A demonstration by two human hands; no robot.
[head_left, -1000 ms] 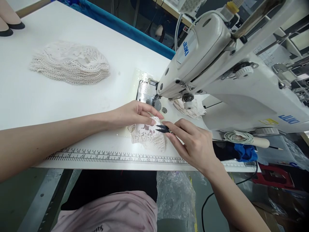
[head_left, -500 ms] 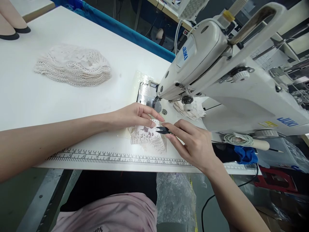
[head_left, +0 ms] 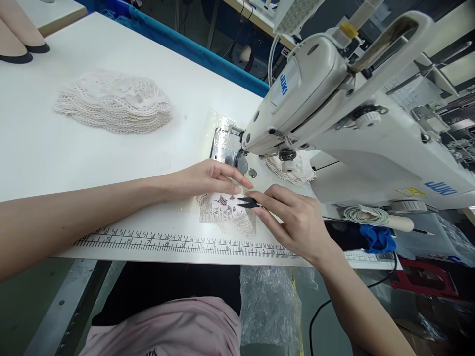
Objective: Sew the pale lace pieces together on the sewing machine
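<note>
A piece of cream lace (head_left: 227, 212) lies on the white tabletop, in front of the sewing machine's needle area. My left hand (head_left: 213, 179) is over its back edge, thumb and curled fingers closed on the lace there, index finger stretched to the right. My right hand (head_left: 293, 217) grips small dark thread snips (head_left: 248, 202), the handles mostly hidden by the fingers. The snips' pointed blades face left over the lace, slightly apart, close to my left thumb. Whether a thread lies between the blades is too small to tell.
A stack of cream lace pieces (head_left: 115, 101) sits at the back left. The sewing machine (head_left: 315, 89) stands at the right, with more lace (head_left: 293, 168) under its arm. A printed ruler (head_left: 185, 246) runs along the front edge. Two skin-toned, dark-edged shapes (head_left: 18, 37) occupy the far left corner.
The snips' blades have shifted slightly left and down over the lace, and the gap between them looks narrower. My left hand has hardly moved. The whole view has shifted slightly.
</note>
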